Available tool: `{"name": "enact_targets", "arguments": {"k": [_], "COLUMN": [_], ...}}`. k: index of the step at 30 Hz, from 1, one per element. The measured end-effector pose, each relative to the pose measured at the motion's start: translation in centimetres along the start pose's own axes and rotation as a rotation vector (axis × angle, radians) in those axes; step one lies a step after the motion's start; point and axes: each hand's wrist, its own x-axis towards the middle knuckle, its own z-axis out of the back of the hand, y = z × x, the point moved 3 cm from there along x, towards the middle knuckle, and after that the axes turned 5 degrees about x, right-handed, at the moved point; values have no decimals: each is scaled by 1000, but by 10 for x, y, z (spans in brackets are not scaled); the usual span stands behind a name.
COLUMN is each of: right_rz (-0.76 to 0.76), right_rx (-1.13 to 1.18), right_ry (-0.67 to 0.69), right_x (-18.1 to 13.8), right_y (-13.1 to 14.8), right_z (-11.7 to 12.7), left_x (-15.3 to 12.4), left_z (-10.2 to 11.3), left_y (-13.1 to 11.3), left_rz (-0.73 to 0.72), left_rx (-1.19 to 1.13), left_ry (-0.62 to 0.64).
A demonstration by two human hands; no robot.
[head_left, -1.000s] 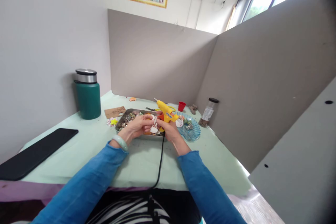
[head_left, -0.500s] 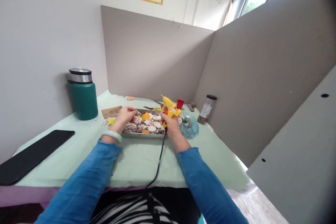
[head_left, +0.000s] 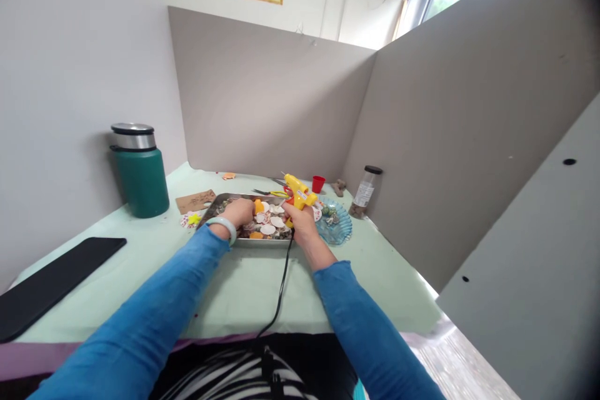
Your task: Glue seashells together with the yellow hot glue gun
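My right hand [head_left: 304, 225] is wrapped around the handle of a yellow hot glue gun [head_left: 300, 192], its nozzle pointing up and to the left. A black cord [head_left: 282, 287] runs from the gun down over the table edge. My left hand [head_left: 240, 212] reaches down into a metal tray [head_left: 262, 243] full of seashells, fingers curled beside an orange shell [head_left: 258, 206]. Its fingertips are partly hidden, so what they pinch cannot be made out. White shells [head_left: 267, 229] lie between the two hands.
A blue glass plate [head_left: 344, 228] with small items sits right of the tray, near a jar [head_left: 365, 192] and a red cup [head_left: 318, 184]. Pliers [head_left: 272, 193] lie behind. At left are a green bottle [head_left: 140, 181], brown card [head_left: 194, 201] and black pad [head_left: 60, 281].
My left hand has moved right and down, from the tray's left side in among the shells. My right hand still holds the glue gun. The view has shifted slightly.
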Motion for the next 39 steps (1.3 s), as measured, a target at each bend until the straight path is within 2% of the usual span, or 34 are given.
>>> {"name": "enact_targets", "arguments": {"k": [5,10,18,19,21,23,26,29,33,39], "right_rz": [-17,-26,-25,-24,-25,-33,-46,-57,-73,-108], "right_rx": [16,21,39,40,44,52,68,76,96,198], "right_ry": [7,0,20,23,29,46,77,91,100,159], "right_x": [-1,-2,-3,-3,-3,-3,-4,-5,-6,-8], "right_y": [1,1,2,3,3,3,3,3,3,3], "right_z": [-2,-2,-4,-4,-3,-3,-4,-5,-6,-9], "left_x": [6,3,-16,-21,-31,-41,-49,-51,-53,-59], "left_z": [-2,-4,21,23,22,21,17,14,12,13], "left_y": [-1,-3,12,15,17,13,4,-1,-1,-10], "left_rz": [39,78,55,68,93,33,-49,-87,-114,-175], "left_rx": [-4,-65,-207,-370,-843,-1290,-1684,-1833,-1869,-1778], "left_ry": [-21,-121,-206,-174,-97,-74,5,49,50,-103]}}
